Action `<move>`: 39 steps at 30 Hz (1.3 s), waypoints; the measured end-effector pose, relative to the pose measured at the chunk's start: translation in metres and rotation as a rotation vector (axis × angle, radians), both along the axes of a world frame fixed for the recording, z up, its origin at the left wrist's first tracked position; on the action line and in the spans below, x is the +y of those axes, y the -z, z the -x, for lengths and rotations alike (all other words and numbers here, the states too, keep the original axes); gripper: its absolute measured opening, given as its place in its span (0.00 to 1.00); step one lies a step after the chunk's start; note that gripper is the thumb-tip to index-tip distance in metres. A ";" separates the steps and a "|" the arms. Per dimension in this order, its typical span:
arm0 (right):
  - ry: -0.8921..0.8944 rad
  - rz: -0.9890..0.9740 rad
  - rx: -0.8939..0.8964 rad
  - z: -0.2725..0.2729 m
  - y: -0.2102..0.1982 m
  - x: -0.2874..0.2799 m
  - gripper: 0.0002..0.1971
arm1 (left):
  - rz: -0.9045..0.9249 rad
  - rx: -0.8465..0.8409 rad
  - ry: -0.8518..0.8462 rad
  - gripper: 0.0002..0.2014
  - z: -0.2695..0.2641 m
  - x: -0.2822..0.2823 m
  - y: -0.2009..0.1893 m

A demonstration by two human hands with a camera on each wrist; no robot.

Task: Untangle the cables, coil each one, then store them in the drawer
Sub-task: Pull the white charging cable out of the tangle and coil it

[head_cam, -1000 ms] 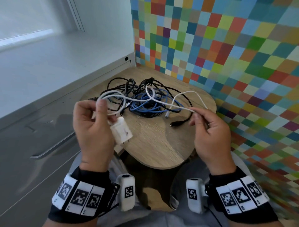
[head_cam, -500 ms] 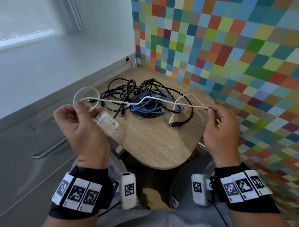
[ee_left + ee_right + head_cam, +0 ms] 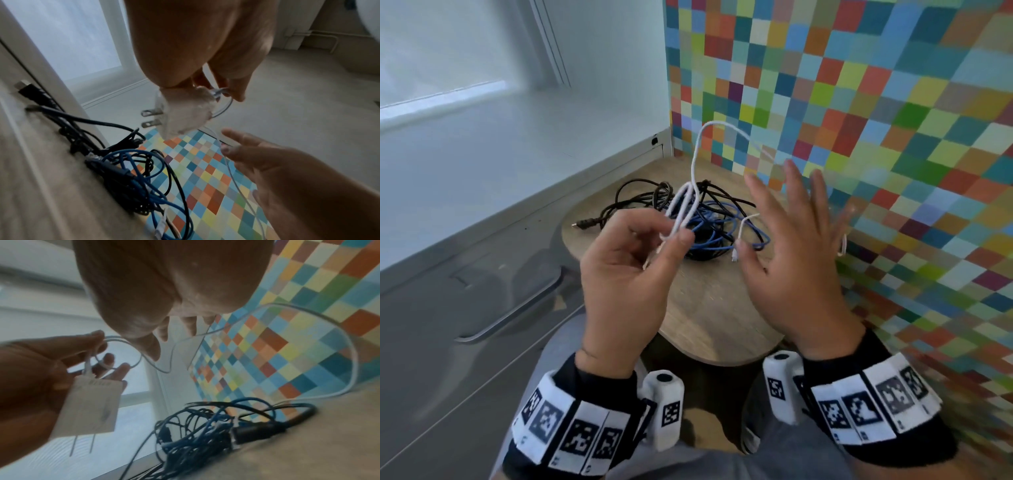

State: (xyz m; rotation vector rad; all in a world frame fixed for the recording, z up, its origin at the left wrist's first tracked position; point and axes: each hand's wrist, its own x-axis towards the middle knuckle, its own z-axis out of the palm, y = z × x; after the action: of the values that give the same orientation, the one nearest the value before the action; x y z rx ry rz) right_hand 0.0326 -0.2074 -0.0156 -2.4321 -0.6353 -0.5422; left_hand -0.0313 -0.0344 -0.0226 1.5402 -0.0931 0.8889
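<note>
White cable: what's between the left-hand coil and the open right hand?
Head view: one white cable arcs up from left hand toward right hand; nothing else.

— How many cables are showing?
— One white cable [image 3: 693, 161] with one plug [image 3: 90, 404], one blue cable [image 3: 717, 233]; black cables [image 3: 633, 197] are lying tangled, uncountable.
— Hands?
— Two are showing: left hand [image 3: 625, 274], right hand [image 3: 787, 260].
</note>
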 end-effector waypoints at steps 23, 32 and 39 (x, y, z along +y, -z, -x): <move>-0.178 -0.081 -0.139 -0.059 -0.063 -0.028 0.11 | 0.005 0.285 0.040 0.11 0.032 0.055 -0.013; -0.269 0.085 -0.036 -0.057 -0.053 -0.009 0.12 | 0.052 0.395 0.085 0.09 0.059 0.076 0.002; -0.391 0.374 0.253 -0.032 -0.070 0.024 0.22 | 0.182 0.327 0.078 0.09 0.032 0.065 -0.014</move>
State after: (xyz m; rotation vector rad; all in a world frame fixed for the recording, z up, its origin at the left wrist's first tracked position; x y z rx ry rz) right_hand 0.0647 -0.1836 0.0543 -2.5538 -1.1473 0.0504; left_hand -0.0632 0.0306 -0.0090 1.4801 0.1592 0.5589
